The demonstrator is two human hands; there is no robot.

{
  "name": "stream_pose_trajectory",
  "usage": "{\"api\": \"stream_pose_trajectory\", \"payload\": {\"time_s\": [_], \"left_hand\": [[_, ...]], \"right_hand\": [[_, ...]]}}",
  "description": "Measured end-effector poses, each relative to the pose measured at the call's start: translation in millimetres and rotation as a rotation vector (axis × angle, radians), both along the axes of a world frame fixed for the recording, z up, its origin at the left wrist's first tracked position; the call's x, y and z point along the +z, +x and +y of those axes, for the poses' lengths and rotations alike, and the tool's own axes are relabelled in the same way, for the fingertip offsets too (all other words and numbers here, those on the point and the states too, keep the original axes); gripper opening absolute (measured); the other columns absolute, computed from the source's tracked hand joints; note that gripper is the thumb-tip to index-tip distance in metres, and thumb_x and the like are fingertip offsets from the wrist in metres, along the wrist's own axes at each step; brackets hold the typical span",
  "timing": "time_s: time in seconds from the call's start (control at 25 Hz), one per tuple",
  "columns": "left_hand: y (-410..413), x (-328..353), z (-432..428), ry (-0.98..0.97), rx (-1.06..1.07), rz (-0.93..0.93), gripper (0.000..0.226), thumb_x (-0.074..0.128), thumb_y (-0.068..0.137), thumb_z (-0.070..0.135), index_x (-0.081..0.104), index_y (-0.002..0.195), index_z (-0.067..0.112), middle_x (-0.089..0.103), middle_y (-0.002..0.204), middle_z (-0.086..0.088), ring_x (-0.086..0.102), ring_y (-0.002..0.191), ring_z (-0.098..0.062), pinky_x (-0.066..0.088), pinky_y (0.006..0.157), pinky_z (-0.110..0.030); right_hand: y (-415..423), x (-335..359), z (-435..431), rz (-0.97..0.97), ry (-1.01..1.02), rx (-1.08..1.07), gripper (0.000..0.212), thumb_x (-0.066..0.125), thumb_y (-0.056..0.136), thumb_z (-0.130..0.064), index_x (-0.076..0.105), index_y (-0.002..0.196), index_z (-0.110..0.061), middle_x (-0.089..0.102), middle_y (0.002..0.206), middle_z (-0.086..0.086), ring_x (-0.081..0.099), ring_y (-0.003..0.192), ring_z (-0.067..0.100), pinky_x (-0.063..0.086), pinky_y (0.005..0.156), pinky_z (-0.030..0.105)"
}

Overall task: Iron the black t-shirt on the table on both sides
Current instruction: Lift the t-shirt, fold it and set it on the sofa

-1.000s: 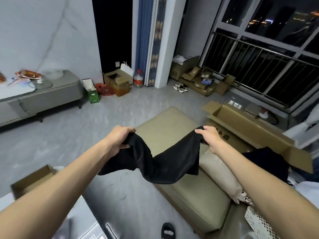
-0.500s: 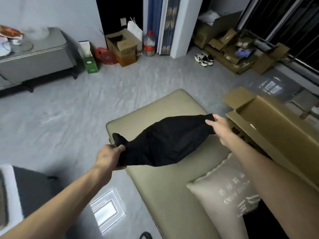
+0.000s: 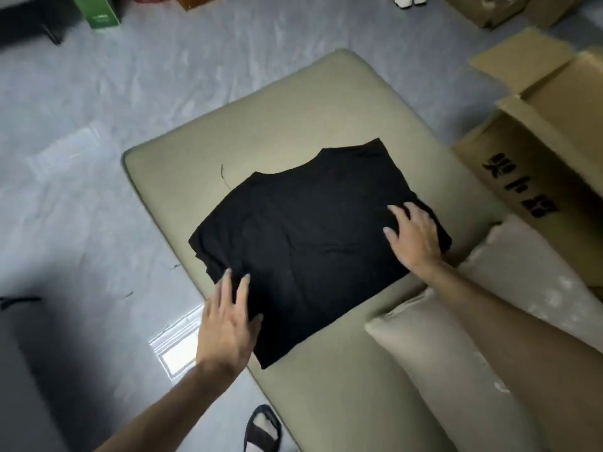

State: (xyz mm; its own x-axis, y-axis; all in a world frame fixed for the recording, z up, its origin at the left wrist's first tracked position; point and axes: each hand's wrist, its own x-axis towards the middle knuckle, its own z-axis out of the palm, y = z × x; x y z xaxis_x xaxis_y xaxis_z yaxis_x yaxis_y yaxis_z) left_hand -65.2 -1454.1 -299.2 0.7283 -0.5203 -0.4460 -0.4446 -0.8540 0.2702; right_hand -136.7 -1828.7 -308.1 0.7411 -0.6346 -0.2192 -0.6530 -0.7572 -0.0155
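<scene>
Flat — t-shirt (image 3: 313, 236) under fingers (image 3: 396, 212) (both hands)

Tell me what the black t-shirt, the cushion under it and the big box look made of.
Black t-shirt: soft matte knit, probably cotton; it lies limp with faint creases.
Cushion: smooth beige upholstery with slight sheen, maybe faux leather.
Box: brown corrugated cardboard, matte, with printed black characters.

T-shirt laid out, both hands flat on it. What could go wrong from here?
1. The black t-shirt lies on a soft olive cushion, not a firm board; pressing could set creases.
2. Its left edge sits at the cushion's rim by the left hand, so it could slide off.
3. The pillow near the right hand crowds the working space.
</scene>
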Motion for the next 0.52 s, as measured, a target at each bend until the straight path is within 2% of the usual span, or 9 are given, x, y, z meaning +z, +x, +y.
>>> {"api": "stream_pose_trajectory", "payload": {"time_s": [0.04,0.12,0.16,0.2,0.28,0.32,0.4,0.52], "left_hand": [[2,-7,-2,0.064,-0.185,0.005,0.068,0.049,0.098,0.043,0.021,0.155,0.017,0.015,0.162,-0.014,0.021,0.147,-0.033,0.026,0.118,-0.043],[13,-12,-5,0.161,-0.327,0.133,0.068,0.046,0.099,0.043,0.016,0.156,0.022,0.004,0.165,-0.007,0.011,0.151,-0.027,0.019,0.121,-0.039],[19,-6,-4,0.173,-0.305,0.222,0.064,0.048,0.099,0.039,0.021,0.155,0.022,0.01,0.164,-0.007,0.018,0.149,-0.027,0.022,0.119,-0.036],[26,5,-1,0.135,-0.238,0.29,0.058,0.049,0.099,0.035,0.03,0.152,0.02,0.025,0.16,-0.008,0.032,0.144,-0.027,0.029,0.114,-0.032],[43,42,15,0.009,-0.075,0.4,0.044,0.051,0.099,0.031,0.046,0.142,0.019,0.055,0.139,-0.005,0.054,0.123,-0.025,0.04,0.098,-0.026],[51,66,29,-0.021,-0.024,0.444,0.038,0.052,0.099,0.031,0.052,0.135,0.018,0.063,0.128,-0.003,0.059,0.115,-0.024,0.041,0.091,-0.023],[65,108,62,-0.061,0.041,0.472,0.029,0.055,0.098,0.03,0.059,0.125,0.019,0.069,0.115,0.0,0.064,0.105,-0.02,0.042,0.085,-0.02],[82,175,132,-0.08,0.104,0.399,0.028,0.055,0.097,0.031,0.06,0.124,0.022,0.07,0.114,0.004,0.063,0.102,-0.017,0.042,0.084,-0.021]], "right_hand": [[5,-15,20,0.039,0.068,0.074,0.054,0.055,0.094,-0.038,0.04,0.144,-0.022,0.034,0.149,0.013,0.033,0.134,0.034,0.027,0.111,0.046],[11,-34,51,0.128,0.136,0.056,0.062,0.052,0.095,-0.04,0.028,0.149,-0.022,0.023,0.155,0.013,0.024,0.14,0.033,0.021,0.114,0.043],[15,-33,63,0.137,0.152,0.005,0.064,0.054,0.095,-0.036,0.026,0.15,-0.02,0.021,0.156,0.013,0.023,0.14,0.033,0.021,0.114,0.043],[20,-26,76,0.127,0.173,-0.034,0.064,0.055,0.094,-0.032,0.027,0.149,-0.018,0.023,0.155,0.014,0.025,0.139,0.032,0.024,0.114,0.042],[35,8,106,0.079,0.221,-0.034,0.057,0.055,0.093,-0.025,0.035,0.145,-0.016,0.033,0.148,0.012,0.034,0.133,0.03,0.032,0.109,0.041],[46,30,127,0.052,0.27,-0.014,0.051,0.055,0.093,-0.023,0.04,0.142,-0.016,0.039,0.143,0.01,0.038,0.129,0.028,0.036,0.105,0.04],[63,75,175,0.024,0.381,0.023,0.04,0.054,0.093,-0.023,0.05,0.133,-0.018,0.05,0.132,0.006,0.048,0.121,0.025,0.043,0.098,0.038],[88,147,266,0.006,0.503,0.102,0.03,0.053,0.093,-0.023,0.059,0.123,-0.02,0.061,0.119,0.003,0.06,0.105,0.022,0.051,0.088,0.036]]}}
